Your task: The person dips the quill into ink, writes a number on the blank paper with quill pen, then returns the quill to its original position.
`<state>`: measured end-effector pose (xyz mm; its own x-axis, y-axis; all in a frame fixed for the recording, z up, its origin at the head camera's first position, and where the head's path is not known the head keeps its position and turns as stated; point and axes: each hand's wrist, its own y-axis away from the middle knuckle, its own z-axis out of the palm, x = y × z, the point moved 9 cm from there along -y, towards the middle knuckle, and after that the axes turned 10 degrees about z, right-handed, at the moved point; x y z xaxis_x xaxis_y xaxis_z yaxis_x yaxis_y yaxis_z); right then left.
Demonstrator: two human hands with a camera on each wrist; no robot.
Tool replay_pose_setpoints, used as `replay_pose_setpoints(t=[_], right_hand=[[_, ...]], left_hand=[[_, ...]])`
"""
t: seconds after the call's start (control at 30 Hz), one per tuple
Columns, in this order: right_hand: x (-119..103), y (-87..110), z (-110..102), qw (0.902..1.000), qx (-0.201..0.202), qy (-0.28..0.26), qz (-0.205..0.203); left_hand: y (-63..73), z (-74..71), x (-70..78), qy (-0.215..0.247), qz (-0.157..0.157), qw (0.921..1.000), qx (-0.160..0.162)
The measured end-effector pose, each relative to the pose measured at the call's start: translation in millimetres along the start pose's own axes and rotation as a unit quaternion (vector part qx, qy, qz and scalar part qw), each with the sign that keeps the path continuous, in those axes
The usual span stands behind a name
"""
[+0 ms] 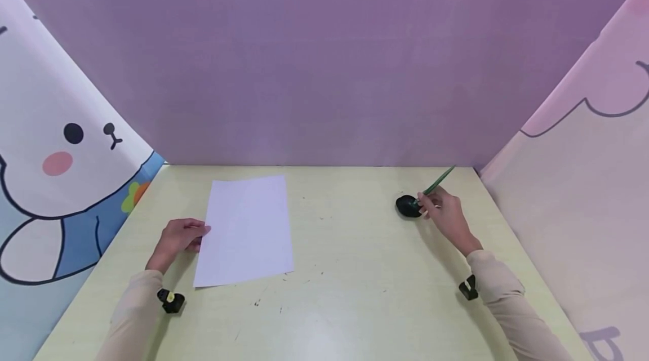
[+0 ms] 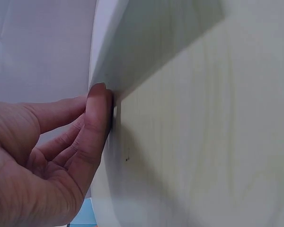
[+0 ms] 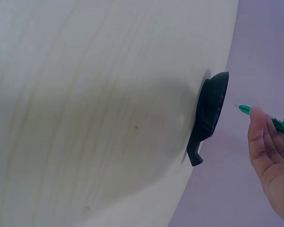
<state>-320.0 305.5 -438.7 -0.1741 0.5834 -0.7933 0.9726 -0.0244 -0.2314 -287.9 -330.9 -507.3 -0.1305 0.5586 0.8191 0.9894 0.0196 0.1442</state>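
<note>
A white sheet of paper (image 1: 243, 231) lies on the left half of the table. My left hand (image 1: 179, 237) pinches its left edge between thumb and fingers; in the left wrist view, a shadow falls on the tabletop beside that edge. On the right, my right hand (image 1: 446, 214) grips a slim green pen (image 1: 438, 181). Its fine tip (image 3: 236, 105) shows in the right wrist view, pointing toward a small black object (image 3: 213, 104) with a shallow, bowl-like body and a short bent tab. The tip and this object look apart there.
The pale wooden table (image 1: 345, 304) bears several small dark marks. A purple backdrop (image 1: 324, 57) stands along its far edge. Printed cartoon panels (image 1: 76, 96) flank it. A small black device (image 1: 172, 301) is at the left wrist, another (image 1: 469, 288) at the right.
</note>
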Motion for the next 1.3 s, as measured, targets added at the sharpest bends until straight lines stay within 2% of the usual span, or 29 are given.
replay_pose_setpoints(t=[0.23,0.43,0.67,1.3], right_hand=[[1.6,-0.8,1.1,1.0,-0.002,-0.002,0.006],[0.1,-0.6,0.6,1.0,-0.001,-0.001,0.005],[-1.2,0.1,1.6,1.0,0.001,-0.005,0.007],[-3.6,-1.4,2.6,0.9996,0.014,-0.019,0.013]], left_hand=[[-3.8,4.2,-3.2,-0.011,-0.021,0.9997,-0.005],[-4.4,4.8,-0.6,-0.021,-0.018,0.9996,-0.005],[-3.4,6.0,1.8,-0.011,-0.025,0.9996,-0.006],[-3.4,13.7,7.0,0.001,-0.012,0.9999,-0.008]])
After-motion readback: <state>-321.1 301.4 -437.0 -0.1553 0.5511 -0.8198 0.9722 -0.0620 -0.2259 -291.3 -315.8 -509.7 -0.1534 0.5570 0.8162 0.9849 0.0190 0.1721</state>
